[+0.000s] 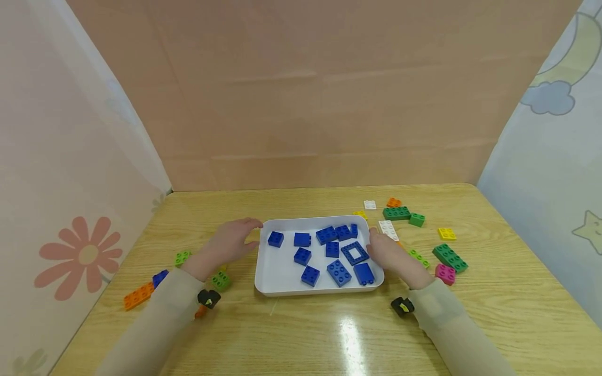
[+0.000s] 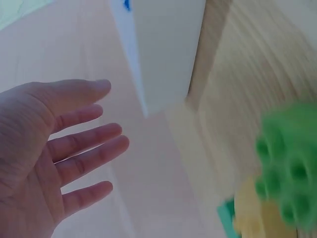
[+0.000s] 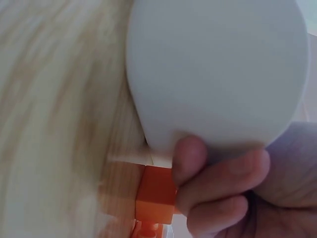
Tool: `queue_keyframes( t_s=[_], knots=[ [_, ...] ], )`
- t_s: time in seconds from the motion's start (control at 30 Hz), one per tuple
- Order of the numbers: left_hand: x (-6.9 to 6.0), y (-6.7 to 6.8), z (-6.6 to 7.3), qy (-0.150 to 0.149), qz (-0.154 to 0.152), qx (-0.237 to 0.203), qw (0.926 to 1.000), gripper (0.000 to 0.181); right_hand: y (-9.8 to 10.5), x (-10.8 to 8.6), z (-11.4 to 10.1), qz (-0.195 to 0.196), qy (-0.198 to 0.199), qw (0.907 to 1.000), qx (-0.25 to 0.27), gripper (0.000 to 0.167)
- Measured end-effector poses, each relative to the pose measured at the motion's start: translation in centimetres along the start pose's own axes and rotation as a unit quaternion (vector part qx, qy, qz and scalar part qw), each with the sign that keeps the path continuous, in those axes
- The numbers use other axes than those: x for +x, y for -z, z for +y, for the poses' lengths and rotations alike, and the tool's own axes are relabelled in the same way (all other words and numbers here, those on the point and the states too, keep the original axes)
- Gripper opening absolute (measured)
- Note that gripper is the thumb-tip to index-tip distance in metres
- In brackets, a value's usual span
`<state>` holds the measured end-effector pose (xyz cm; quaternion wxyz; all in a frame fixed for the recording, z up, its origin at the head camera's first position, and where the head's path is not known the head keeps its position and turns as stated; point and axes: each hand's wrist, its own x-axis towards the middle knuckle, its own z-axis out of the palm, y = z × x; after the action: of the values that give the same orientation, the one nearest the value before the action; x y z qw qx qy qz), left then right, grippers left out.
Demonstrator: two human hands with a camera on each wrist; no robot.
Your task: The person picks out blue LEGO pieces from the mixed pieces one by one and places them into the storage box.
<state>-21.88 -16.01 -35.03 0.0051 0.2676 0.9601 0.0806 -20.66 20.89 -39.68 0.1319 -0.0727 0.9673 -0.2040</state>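
Observation:
A white rectangular tray [image 1: 320, 292] stands on the table with several blue toy bricks [image 1: 339, 272] of different sizes in it, among them a square blue frame [image 1: 355, 254]. At the tray's right side my right hand [image 1: 388, 250] grips the wall. The right wrist view shows curled fingers [image 3: 218, 183] against the tray's outer face. My left hand [image 1: 228, 243] hovers just off the left end. Its fingers and thumb are spread and hold nothing; the left wrist view shows a gap between the fingertips [image 2: 121, 144] and the tray wall [image 2: 166, 54].
Loose bricks lie on both sides. Left are an orange brick [image 1: 138, 296], a blue one [image 1: 160, 278] and light green ones [image 1: 220, 280]. Right are dark green [image 1: 450, 258], pink [image 1: 445, 274], yellow [image 1: 447, 234] and white bricks [image 1: 389, 231]. A brown panel [image 1: 320, 104] stands behind the table.

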Motion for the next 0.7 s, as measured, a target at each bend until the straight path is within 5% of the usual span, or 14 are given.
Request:
queue_keyframes(
  t_s=[0.4,0.7],
  knots=[
    [-6.3,2.4,-5.9,0.093,0.058,-0.051,0.9927,0.059,0.1,-0.2,0.1,0.006,0.003,0.9999,-0.014,0.048],
    [-10.4,2.4,-8.5,0.156,0.036,-0.071,0.9846,0.072,0.3,-0.4,-0.3,0.000,0.000,1.0000,-0.006,0.048]
  ],
)
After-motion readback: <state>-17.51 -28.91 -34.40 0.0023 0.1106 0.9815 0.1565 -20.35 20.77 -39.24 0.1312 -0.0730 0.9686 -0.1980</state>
